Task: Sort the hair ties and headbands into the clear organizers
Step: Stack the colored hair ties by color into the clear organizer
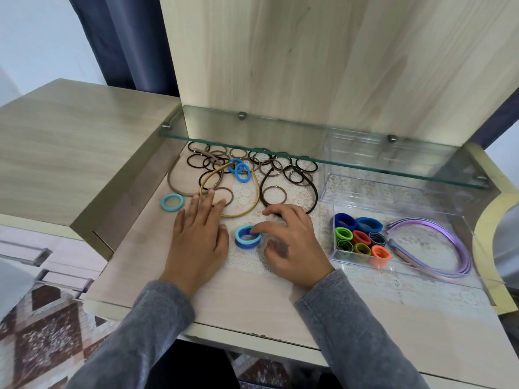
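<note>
My left hand (196, 240) lies flat, fingers on the gold headband (257, 192), while my right hand (292, 248) pinches stacked blue hair ties (243, 245).

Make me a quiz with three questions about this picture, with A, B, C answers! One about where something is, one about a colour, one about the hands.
1. Where do the purple headbands lie?
A. In the clear box on the right
B. On the glass shelf
C. On the floor

2. What colour is the lone hair tie left of both hands?
A. Red
B. Light blue
C. Green

3. Which hand lies flat with straight fingers?
A. The left hand
B. The right hand
C. Both

Answers:
1 A: the headbands rest inside the clear box.
2 B: the tie lying alone there is light blue.
3 A: the left hand's fingers stretch out straight, while the right hand's fingers curl on the blue hair ties.
</note>
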